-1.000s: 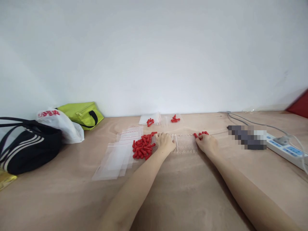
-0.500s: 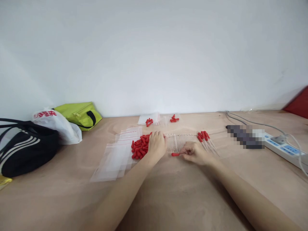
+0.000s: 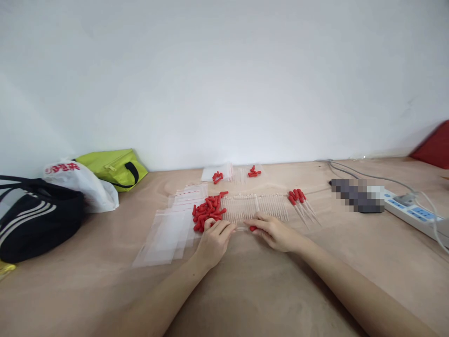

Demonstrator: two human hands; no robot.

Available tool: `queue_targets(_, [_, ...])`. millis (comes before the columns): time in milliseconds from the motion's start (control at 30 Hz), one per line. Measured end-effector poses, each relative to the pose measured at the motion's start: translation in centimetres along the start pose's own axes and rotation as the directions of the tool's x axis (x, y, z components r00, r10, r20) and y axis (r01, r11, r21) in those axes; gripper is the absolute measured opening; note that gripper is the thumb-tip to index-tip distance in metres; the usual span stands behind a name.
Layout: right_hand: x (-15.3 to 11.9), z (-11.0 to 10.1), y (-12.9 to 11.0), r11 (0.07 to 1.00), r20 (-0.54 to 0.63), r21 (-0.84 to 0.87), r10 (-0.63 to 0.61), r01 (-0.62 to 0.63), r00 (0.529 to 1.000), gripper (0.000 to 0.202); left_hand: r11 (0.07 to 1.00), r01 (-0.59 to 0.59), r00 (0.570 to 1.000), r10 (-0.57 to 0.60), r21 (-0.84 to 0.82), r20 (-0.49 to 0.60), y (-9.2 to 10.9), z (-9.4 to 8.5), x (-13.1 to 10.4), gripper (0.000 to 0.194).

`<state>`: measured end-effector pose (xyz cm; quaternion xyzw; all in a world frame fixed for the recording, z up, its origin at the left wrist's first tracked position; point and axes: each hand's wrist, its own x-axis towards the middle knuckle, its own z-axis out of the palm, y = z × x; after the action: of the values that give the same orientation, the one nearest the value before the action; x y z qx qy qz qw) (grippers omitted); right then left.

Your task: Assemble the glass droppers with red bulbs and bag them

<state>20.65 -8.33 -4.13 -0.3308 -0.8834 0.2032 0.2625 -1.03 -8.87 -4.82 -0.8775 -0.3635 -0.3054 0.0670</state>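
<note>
My left hand (image 3: 216, 238) is closed on a thin clear glass dropper tube (image 3: 241, 229), low in front of the red pile. My right hand (image 3: 275, 232) pinches a red rubber dropper bulb (image 3: 252, 228) at the tube's right end. Fingers hide whether the tube sits inside the bulb. Just behind both hands lies a row of clear dropper tubes (image 3: 242, 206) side by side. A heap of red rubber bulbs (image 3: 205, 213) is left of the row. To the right rest several droppers with red bulbs fitted (image 3: 300, 202), their tips pointing toward me.
Overlapping clear zip bags (image 3: 161, 238) lie left of the heap. Near the wall are small groups of bulbs (image 3: 217, 177) on bags. A dark blurred-out object (image 3: 358, 196) and a power strip (image 3: 414, 210) with cables are right; a black bag (image 3: 38, 220) and a green bag (image 3: 115, 168) left.
My left hand has come from the tube row toward me and now holds a tube. My right hand has shifted slightly left with the red bulb, meeting the tube's end.
</note>
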Motion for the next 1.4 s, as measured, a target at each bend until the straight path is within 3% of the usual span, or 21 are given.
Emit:
queue_targets(67, [0.0, 0.1, 0.2, 0.989, -0.133, 0.134, 0.077, -0.059, 0.988, 0.024, 1.0, 0.012, 1.0, -0.012, -0.002, 0.014, 0.0, 0.1, 0.0, 0.023])
queue_targets(133, [-0.1, 0.4, 0.5, 0.932, -0.233, 0.337, 0.218, -0.132, 0.948, 0.017, 1.0, 0.026, 1.0, -0.026, -0.007, 0.013, -0.1, 0.1, 0.0, 0.023])
queue_targets(233, [-0.1, 1.1, 0.8, 0.76, -0.243, 0.631, 0.382, -0.154, 0.892, 0.016, 0.999, 0.047, 0.999, -0.047, -0.021, -0.004, -0.3, 0.2, 0.0, 0.022])
queue_targets(300, [-0.1, 1.6, 0.8, 0.698, -0.239, 0.702, 0.421, -0.144, 0.875, 0.021, 0.998, 0.058, 0.998, -0.058, -0.027, -0.008, -0.4, 0.2, 0.1, 0.021])
queue_targets(367, [-0.1, 2.1, 0.8, 0.708, -0.255, 0.687, 0.45, -0.167, 0.856, 0.025, 0.997, 0.065, 0.998, -0.065, -0.028, -0.006, -0.4, 0.2, 0.1, 0.022])
queue_targets(467, [-0.1, 2.4, 0.8, 0.807, -0.312, 0.544, 0.447, -0.228, 0.838, 0.022, 0.997, 0.069, 0.998, -0.069, -0.028, 0.0, -0.3, 0.1, 0.2, 0.021])
queue_targets(567, [-0.1, 2.1, 0.5, 0.936, -0.311, 0.288, 0.292, -0.202, 0.904, 0.019, 0.997, 0.07, 0.998, -0.07, -0.019, 0.006, -0.3, 0.0, 0.2, 0.02])
queue_targets(667, [0.0, 1.9, 0.2, 0.98, -0.257, 0.152, 0.164, -0.128, 0.952, 0.014, 0.997, 0.068, 0.998, -0.068, -0.021, 0.008, -0.3, 0.1, 0.1, 0.022])
queue_targets(1000, [0.2, 2.6, -0.1, 0.934, -0.257, 0.318, 0.253, -0.166, 0.933, 0.012, 1.0, 0.0, 1.0, -0.001, -0.031, -0.023, -0.3, 0.1, -0.1, 0.02])
queue_targets(1400, [0.1, 2.3, 0.0, 0.968, -0.258, 0.209, 0.193, -0.14, 0.947, 0.012, 1.0, 0.014, 1.0, -0.015, -0.019, -0.015, -0.6, 0.3, -0.2, 0.025])
